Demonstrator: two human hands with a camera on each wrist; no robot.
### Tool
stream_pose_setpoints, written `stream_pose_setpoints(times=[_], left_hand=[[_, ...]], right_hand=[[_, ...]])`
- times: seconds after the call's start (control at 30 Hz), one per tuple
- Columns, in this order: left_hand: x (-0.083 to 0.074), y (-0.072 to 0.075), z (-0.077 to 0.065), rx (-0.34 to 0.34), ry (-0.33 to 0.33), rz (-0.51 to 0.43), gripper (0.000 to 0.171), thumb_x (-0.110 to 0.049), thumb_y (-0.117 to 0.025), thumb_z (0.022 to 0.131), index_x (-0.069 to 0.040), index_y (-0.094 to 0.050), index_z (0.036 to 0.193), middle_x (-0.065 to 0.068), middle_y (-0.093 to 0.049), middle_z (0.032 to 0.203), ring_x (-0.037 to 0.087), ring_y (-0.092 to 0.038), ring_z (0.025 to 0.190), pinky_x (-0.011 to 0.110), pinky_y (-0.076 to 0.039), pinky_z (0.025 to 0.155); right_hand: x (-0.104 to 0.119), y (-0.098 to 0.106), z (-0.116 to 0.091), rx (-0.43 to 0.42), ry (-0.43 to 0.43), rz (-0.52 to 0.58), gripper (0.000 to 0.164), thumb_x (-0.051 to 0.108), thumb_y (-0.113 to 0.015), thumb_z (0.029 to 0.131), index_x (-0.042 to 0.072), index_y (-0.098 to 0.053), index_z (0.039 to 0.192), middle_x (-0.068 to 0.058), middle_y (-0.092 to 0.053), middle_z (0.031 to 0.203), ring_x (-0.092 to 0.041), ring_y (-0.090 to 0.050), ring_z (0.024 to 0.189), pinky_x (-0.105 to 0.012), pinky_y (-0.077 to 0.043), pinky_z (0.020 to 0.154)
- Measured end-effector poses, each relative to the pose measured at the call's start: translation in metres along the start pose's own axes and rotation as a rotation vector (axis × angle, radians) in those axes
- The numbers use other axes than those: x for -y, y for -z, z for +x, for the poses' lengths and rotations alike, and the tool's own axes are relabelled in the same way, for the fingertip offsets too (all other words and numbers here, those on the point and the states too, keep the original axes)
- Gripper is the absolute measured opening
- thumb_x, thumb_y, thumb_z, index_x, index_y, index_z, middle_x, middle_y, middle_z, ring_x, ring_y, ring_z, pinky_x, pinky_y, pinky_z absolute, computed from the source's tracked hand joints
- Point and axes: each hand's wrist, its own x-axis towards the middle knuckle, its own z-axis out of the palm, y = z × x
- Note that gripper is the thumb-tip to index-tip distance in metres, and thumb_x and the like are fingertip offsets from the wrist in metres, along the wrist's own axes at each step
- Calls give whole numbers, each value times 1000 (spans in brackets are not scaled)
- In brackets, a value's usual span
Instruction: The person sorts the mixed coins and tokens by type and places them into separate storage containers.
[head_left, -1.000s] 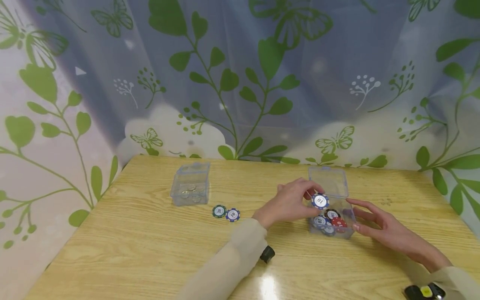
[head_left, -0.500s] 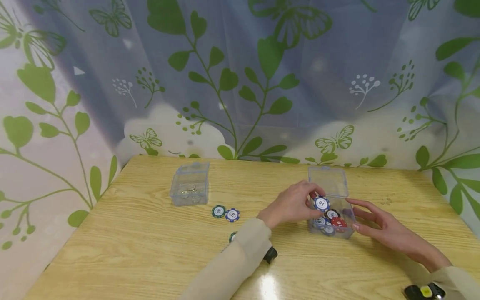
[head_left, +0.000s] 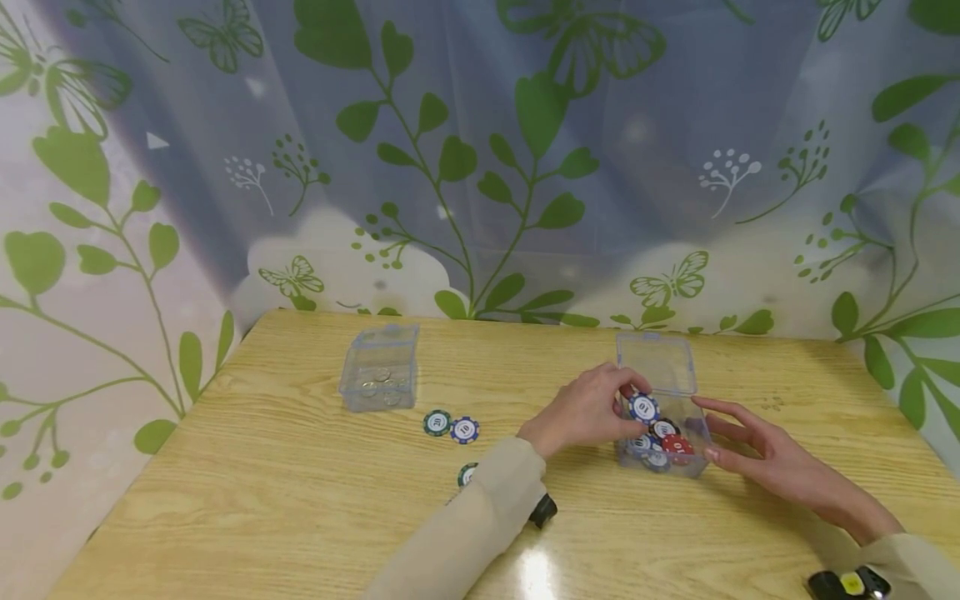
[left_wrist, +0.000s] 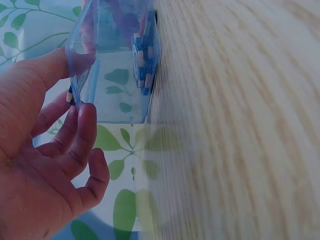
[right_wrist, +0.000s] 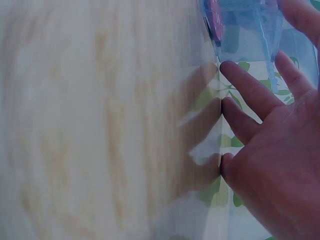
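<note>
Over the clear plastic box (head_left: 693, 467) on the right, my left hand (head_left: 588, 408) pinches a blue poker chip (head_left: 643, 408) marked 10 between thumb and fingers. In the left wrist view, the edge of the pinched chip (left_wrist: 70, 96) shows by the box's rim, partly hidden by the fingers. Inside the box lie a red chip (head_left: 678, 448), a black chip (head_left: 664, 429) and other blue chips (head_left: 657, 460). My right hand (head_left: 772, 454) rests along the box's right side, thumb and index finger against it. Its other fingertips touch the table in the right wrist view.
A second clear box (head_left: 381, 387) with its lid up stands at the left, holding several ring-like round pieces. Between the boxes lie a green chip (head_left: 437, 423) and a blue chip (head_left: 465, 430). Another green chip (head_left: 467, 474) is partly under the left sleeve.
My left hand has shifted slightly right and down with the blue chip, lowering it over the box. A green chip near the sleeve has come into sight. The right hand stays put.
</note>
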Motion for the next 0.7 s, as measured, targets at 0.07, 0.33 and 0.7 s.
stream_pose_setpoints(times=[0.07, 0.33, 0.7], left_hand=[[0, 0, 0, 4, 1, 5, 44, -30, -80, 88, -23, -65, 129, -8, -60, 109, -2, -54, 79, 15, -45, 65], [-1, 1, -3, 23, 11, 10, 44, -31, -77, 91, -24, -64, 132, -4, -62, 119, -1, -54, 80, 16, -46, 68], [2, 7, -9, 37, -21, -42, 40, -32, -73, 95, -22, -63, 133, -2, -62, 121, -5, -58, 84, 15, -48, 73]], right_hand=[[0, 0, 0, 0, 1, 5, 67, 26, -58, 106, 16, -24, 163, -38, -29, 160, -63, -27, 144, -74, -45, 95], [1, 0, 0, 6, 5, 11, 67, 25, -57, 106, 16, -23, 163, -39, -27, 160, -63, -26, 144, -73, -46, 95], [0, -1, 0, 3, 2, 16, 67, 25, -57, 106, 16, -23, 163, -39, -28, 159, -63, -27, 144, -70, -47, 96]])
